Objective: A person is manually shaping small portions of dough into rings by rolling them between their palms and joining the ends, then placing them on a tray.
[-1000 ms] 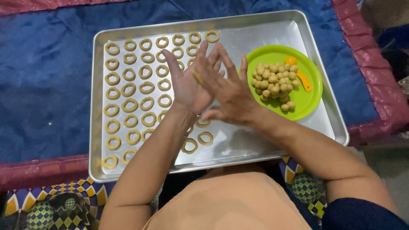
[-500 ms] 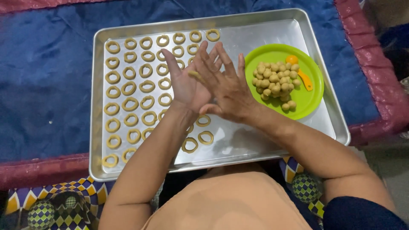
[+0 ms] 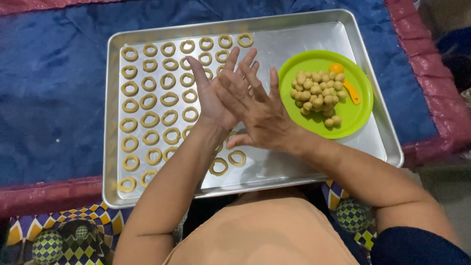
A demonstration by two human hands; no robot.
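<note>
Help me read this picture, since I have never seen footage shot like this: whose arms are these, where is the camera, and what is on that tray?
The camera sits on a person's head and looks down, so the two bare arms are the wearer's own. The left hand and right hand are pressed palm to palm above a metal baking tray; whatever lies between the palms is hidden. On the tray, rows of small dough rings fill the left part. To the right sits a green plate with a heap of small dough balls and an orange spoon. The tray rests on a blue cloth with a reddish border.
</note>
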